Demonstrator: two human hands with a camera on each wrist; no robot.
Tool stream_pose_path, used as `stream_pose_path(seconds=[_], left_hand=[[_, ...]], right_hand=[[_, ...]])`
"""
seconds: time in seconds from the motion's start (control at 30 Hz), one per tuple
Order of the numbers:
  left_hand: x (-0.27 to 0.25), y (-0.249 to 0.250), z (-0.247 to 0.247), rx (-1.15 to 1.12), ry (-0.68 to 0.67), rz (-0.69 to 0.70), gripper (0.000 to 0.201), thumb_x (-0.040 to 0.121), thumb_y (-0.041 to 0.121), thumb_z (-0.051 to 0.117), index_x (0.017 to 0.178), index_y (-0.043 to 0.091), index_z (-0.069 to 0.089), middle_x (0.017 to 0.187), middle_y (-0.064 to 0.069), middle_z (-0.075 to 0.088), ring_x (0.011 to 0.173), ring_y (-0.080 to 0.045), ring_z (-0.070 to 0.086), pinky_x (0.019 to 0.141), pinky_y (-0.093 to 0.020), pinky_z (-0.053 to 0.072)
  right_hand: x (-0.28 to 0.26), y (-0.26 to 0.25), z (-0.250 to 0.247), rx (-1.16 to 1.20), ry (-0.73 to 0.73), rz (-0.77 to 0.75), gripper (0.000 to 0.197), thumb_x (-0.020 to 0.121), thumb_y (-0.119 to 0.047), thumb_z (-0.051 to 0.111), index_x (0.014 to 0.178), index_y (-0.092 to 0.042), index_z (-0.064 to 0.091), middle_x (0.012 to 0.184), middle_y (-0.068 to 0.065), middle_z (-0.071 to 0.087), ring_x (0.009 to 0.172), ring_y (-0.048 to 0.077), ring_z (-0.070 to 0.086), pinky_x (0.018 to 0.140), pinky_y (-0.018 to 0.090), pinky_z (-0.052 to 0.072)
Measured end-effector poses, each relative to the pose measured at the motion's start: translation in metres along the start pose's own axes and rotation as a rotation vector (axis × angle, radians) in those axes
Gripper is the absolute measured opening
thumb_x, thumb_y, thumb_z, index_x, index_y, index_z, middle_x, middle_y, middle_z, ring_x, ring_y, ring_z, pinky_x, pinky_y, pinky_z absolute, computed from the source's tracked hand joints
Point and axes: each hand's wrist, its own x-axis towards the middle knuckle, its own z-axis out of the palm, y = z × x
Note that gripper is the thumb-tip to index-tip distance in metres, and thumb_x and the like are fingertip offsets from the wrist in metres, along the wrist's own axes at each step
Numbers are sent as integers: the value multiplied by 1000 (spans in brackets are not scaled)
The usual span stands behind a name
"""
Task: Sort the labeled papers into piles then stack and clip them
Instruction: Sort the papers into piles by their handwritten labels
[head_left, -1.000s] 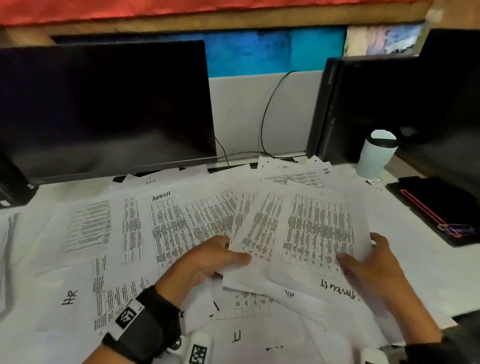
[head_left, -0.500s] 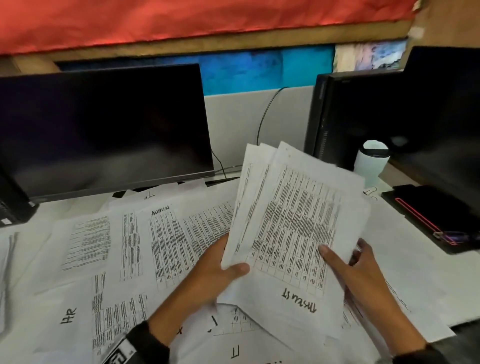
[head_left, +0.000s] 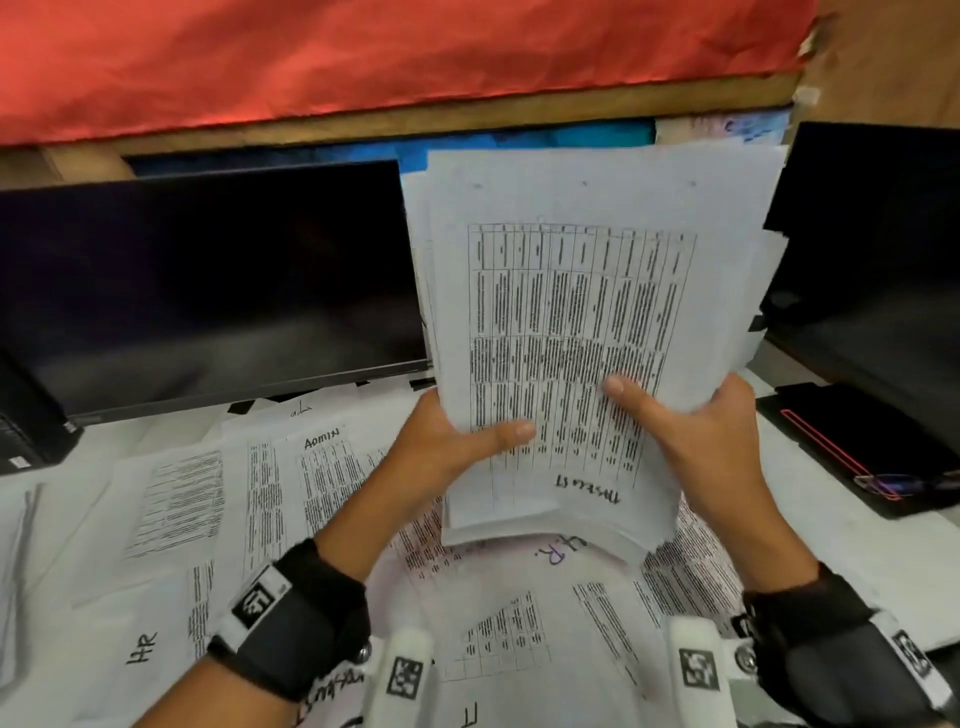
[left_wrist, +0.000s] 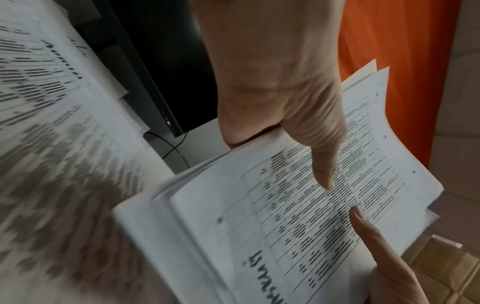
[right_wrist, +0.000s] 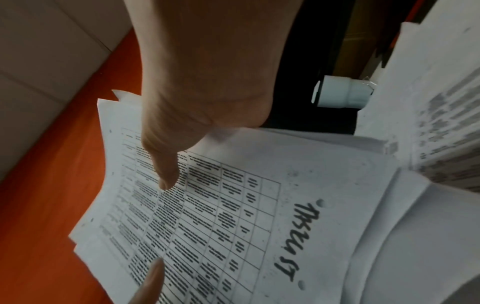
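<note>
Head view: both hands hold a sheaf of printed papers (head_left: 582, 312) upright above the desk (head_left: 852, 545), its top sheet bearing a table and a handwritten label upside down. The left hand (head_left: 447, 447) grips the sheaf's lower left edge, thumb across the front; the right hand (head_left: 706, 441) grips the lower right edge the same way. Loose labeled sheets (head_left: 270, 493) marked "Admin" and "HR" cover the desk below, in front of a dark monitor (head_left: 208, 291) at the back edge.
</note>
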Motion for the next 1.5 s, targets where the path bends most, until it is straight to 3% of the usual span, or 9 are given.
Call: stream_pose_path(seconds=[0.3,0.4,0.53,0.7,0.87,1.0,1.2,1.43,1.5], left_hand=[[12,-2,5,-53,-3,-3,62,72,37,94,128,30,68,123,8,76,119,-13,71,110,-49,51],[20,-13,5,-53,14,-33,56,79,30,91,129,27,68,123,6,76,117,-14,71,108,-46,53],[30,-36,-12,81,-38,-135,58,80,40,89,131,29,62,133,4,67,119,-18,68,104,-38,55],[31,-89,-33,611,-64,-442,54,99,43,70,145,24,50,146,-2,52,128,-20,54,100,-32,47],[39,-103,-9,609,-34,-441,56,103,41,63,148,17,42,139,-3,53,124,-23,55,97,-33,49],[64,-104,21,510,12,-472,80,99,46,69,158,13,26,154,-8,46,136,-27,51,106,-37,47],[102,-110,53,597,204,-633,128,82,58,82,164,9,-3,171,-18,15,153,-41,29,120,-51,39],[110,-114,73,514,289,-586,110,72,20,97,151,8,22,148,-17,46,129,-37,57,98,-41,56],[108,-112,67,387,320,-558,79,78,13,92,139,6,42,123,-10,63,105,-26,70,82,-34,62]], right_hand=[[-11,40,-7,-99,-62,163,54,76,-34,91,125,-22,72,112,-10,80,103,11,77,91,37,61],[-20,62,-15,-196,-124,236,34,85,-33,86,115,-22,76,104,-8,82,96,13,79,88,39,65],[-28,72,-50,-92,120,286,14,97,-22,75,110,-19,76,97,-7,83,87,14,81,68,27,65],[-28,95,-105,27,322,542,31,94,-29,79,119,-12,70,102,13,82,86,34,81,71,51,66],[-30,101,-113,178,262,682,40,89,-29,81,123,-11,69,108,20,80,83,35,80,69,57,65],[-32,111,-108,256,260,775,61,85,-29,85,135,-3,62,106,23,79,74,33,80,67,54,65],[-28,110,-109,345,230,854,36,93,-23,78,122,-3,69,100,23,80,68,32,79,56,46,66],[-25,112,-105,307,198,850,32,95,-17,77,123,-4,70,106,25,79,78,36,80,58,51,66],[-24,113,-105,301,193,855,32,95,-17,76,123,-4,70,105,25,79,76,36,80,56,49,65]])
